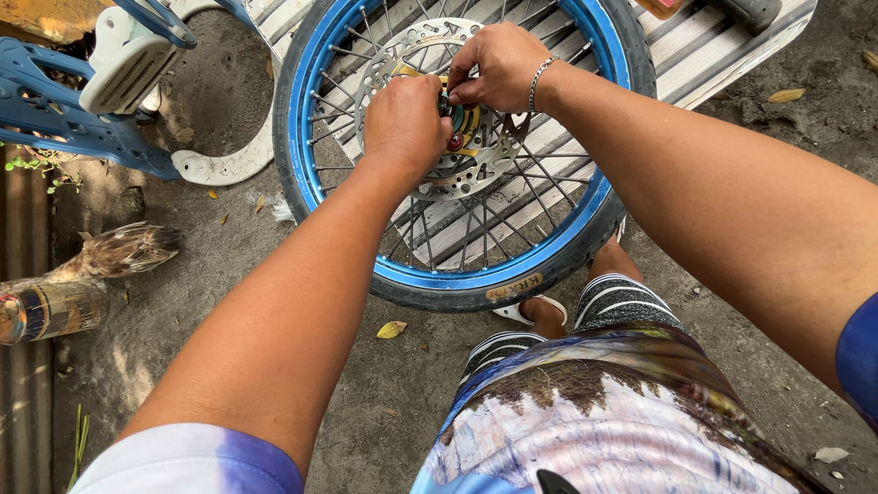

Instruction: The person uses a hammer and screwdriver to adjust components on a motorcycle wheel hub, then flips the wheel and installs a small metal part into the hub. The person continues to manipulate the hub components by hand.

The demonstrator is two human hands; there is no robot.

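- Ground (384, 402) of packed grey dirt fills the lower part of the head view, with dry yellow leaves (391, 329) scattered on it.
- Slatted pale metal panel (704, 46) lies flat at the top right corner, partly under the wheel.
- Motorcycle wheel (457, 274) with a black tyre, blue rim and thin wire spokes lies flat, its far half on the panel and its near edge on the dirt, just in front of the person's sandalled foot (535, 316).
- Blue plastic motorcycle body part (64, 119) with a cream panel sits at the top left corner, well apart from the wheel.
- Feathered bird (114, 252) stands by the left edge, beside a weathered painted log (46, 311).
- White curved plastic piece (224, 165) lies on the dirt, touching the tyre's left side.
- Drilled silver brake disc (457, 178) sits on the wheel's hub, at the centre of the spokes.
- Left hand (402, 123) is curled closed over the disc's centre; what it grips is hidden under the fingers.
- Right hand (498, 64), with a silver bracelet at the wrist, pinches narrow with its fingertips on a small part at the gold and green hub centre (462, 123); the part itself is too small to tell.
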